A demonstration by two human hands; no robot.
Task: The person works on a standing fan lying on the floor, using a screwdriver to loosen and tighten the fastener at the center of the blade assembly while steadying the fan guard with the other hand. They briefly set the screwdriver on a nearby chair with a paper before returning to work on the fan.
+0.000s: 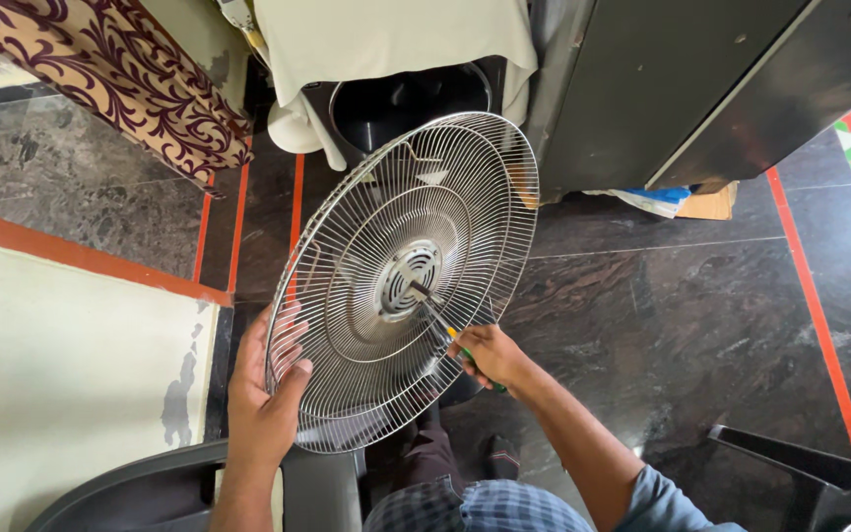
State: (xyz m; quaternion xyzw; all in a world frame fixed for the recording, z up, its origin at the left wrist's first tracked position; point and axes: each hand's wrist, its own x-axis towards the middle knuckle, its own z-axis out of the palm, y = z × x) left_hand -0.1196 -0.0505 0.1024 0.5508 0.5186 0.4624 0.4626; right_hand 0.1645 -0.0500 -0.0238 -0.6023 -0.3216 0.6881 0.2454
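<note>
A round chrome wire fan guard (pixel 465 187) is held up tilted in front of me, its silver centre hub (pixel 404 281) facing me. My left hand (pixel 263 399) grips the guard's lower left rim, thumb over the wires. My right hand (pixel 490 355) holds a screwdriver (pixel 440 323) with a green and yellow handle; its metal shaft reaches up to the hub, the tip touching near the hub's middle.
Dark marble floor (pixel 682 325) with orange strips lies below. A dark cabinet (pixel 662 89) stands at the back right, a black bucket under white cloth (pixel 396 99) behind the guard. A grey plastic chair edge (pixel 130 493) is at the bottom left; another dark chair part (pixel 810 473) at the bottom right.
</note>
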